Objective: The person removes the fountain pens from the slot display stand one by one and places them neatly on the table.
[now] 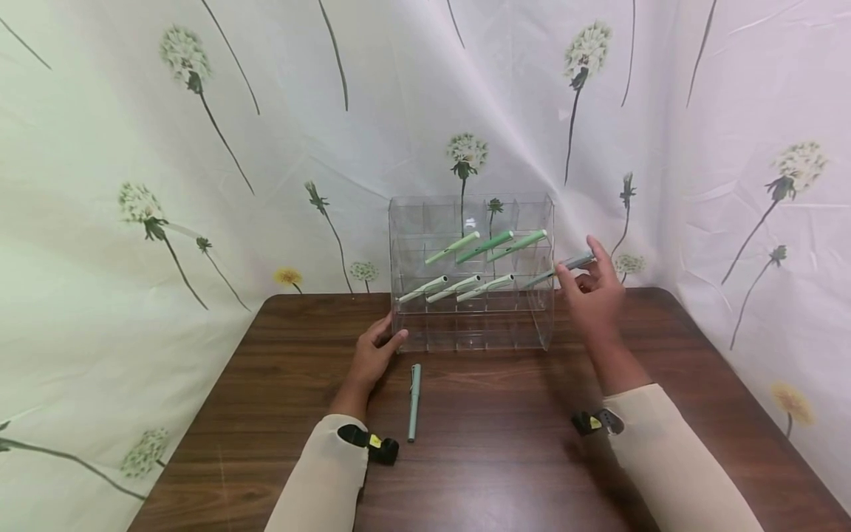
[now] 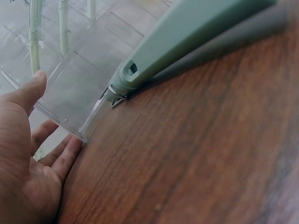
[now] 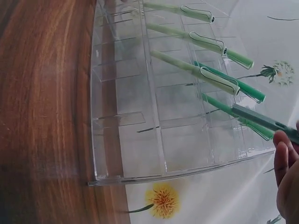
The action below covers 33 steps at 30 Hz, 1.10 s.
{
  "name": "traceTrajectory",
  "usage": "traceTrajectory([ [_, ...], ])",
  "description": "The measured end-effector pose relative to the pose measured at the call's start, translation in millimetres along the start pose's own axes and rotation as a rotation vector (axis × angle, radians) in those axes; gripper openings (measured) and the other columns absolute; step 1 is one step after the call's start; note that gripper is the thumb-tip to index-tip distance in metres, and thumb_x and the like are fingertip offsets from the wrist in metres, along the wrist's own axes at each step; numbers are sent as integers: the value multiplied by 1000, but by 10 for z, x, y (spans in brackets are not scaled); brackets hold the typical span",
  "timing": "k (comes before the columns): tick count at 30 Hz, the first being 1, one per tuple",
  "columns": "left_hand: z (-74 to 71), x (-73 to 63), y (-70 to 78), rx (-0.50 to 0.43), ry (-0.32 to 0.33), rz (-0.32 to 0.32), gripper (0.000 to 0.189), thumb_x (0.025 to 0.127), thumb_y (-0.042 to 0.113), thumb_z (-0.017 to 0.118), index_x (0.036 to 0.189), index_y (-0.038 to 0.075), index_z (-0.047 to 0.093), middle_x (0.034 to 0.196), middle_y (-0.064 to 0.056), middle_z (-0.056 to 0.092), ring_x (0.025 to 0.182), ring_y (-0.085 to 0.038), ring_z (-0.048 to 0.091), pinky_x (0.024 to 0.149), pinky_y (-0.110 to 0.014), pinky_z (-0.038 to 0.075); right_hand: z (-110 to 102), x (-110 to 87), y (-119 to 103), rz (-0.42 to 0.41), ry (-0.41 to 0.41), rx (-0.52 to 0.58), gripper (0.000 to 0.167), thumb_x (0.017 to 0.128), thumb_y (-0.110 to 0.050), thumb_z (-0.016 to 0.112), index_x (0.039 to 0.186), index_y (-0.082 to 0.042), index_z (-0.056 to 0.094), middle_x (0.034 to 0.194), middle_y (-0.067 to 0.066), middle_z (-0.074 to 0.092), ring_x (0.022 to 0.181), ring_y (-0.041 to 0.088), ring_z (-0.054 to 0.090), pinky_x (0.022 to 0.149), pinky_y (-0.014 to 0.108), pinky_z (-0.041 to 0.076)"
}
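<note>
A clear acrylic pen rack with rows of compartments stands on the table. My left hand holds its lower left corner, thumb at the front and fingers along the side. Between the thumb and fingers of my right hand is a grey-green pen, slanting toward the rack's right end. Three pale green pens lie tilted in the middle row, and three more, including a dark green pen, in the row above. Another grey-green pen lies on the table before the rack, close to my left hand.
The brown wooden table extends around the rack. Behind it hangs a white cloth printed with dandelions, close to the table's back edge. Each wrist wears a black strap with a small camera.
</note>
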<state>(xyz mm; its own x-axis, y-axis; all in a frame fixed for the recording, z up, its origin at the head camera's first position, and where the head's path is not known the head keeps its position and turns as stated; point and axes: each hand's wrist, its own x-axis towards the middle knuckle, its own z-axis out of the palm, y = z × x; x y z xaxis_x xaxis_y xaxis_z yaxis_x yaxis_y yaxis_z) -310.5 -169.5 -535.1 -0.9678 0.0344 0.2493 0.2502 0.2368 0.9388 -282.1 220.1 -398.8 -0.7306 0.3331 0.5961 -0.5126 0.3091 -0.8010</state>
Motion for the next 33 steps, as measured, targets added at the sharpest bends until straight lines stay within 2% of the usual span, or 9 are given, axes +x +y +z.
traceTrajectory([
  [3, 12, -3, 1, -1, 10, 0, 63, 104, 19, 77, 162, 12, 53, 165, -19, 54, 145, -38, 60, 100, -13, 48, -4, -45, -10, -11, -45, -34, 67, 97, -14, 85, 159, -19, 59, 97, -7, 72, 68, -2, 65, 63, 12, 52],
  [5, 10, -3, 12, -5, 13, 0, 63, 104, 19, 78, 162, 12, 54, 165, -19, 54, 145, -37, 60, 96, -8, 45, 7, -67, -23, -11, -75, -29, 65, 96, -13, 86, 156, -17, 62, 90, -11, 71, 70, -1, 64, 63, 12, 52],
  [11, 2, -6, 29, -2, 5, 1, 63, 104, 21, 77, 162, 13, 54, 165, -19, 54, 144, -38, 60, 99, -15, 49, 50, -126, -38, 41, -181, 74, 59, 96, -7, 84, 151, -9, 64, 83, -15, 69, 69, 2, 63, 60, 16, 52],
  [15, -1, -13, 31, -3, 6, -2, 64, 104, 23, 78, 163, 14, 53, 164, -18, 54, 145, -36, 60, 101, -20, 51, 62, -175, -24, 72, -241, 76, 59, 95, -5, 84, 150, -9, 65, 79, -12, 65, 66, 4, 59, 58, 18, 52],
  [19, 4, -17, 44, -5, 14, -9, 63, 104, 23, 78, 162, 15, 54, 164, -17, 55, 144, -35, 61, 99, -16, 50, 81, -215, -4, 102, -297, 100, 61, 95, -2, 84, 152, -8, 65, 77, -11, 65, 62, 6, 58, 56, 21, 54],
  [26, 29, -15, 50, -10, 18, -21, 64, 105, 15, 75, 164, 10, 51, 166, -19, 52, 147, -40, 58, 94, -8, 44, 163, -280, 58, 147, -406, 160, 75, 96, 0, 82, 164, -11, 51, 85, -10, 73, 57, 9, 63, 54, 26, 57],
  [29, 39, -38, 113, -26, 12, -31, 63, 106, 12, 73, 164, 7, 48, 168, -22, 49, 148, -44, 56, 94, -7, 43, 210, -316, 79, 164, -405, 172, 73, 94, 4, 83, 160, -7, 54, 85, -9, 72, 54, 8, 64, 52, 26, 57],
  [33, 33, -107, 287, -40, -2, -37, 62, 108, 12, 71, 164, 5, 47, 167, -25, 48, 148, -47, 55, 96, -9, 45, 268, -347, 87, 211, -430, 207, 72, 94, 8, 81, 159, -4, 54, 85, -7, 70, 54, 8, 65, 51, 29, 59],
])
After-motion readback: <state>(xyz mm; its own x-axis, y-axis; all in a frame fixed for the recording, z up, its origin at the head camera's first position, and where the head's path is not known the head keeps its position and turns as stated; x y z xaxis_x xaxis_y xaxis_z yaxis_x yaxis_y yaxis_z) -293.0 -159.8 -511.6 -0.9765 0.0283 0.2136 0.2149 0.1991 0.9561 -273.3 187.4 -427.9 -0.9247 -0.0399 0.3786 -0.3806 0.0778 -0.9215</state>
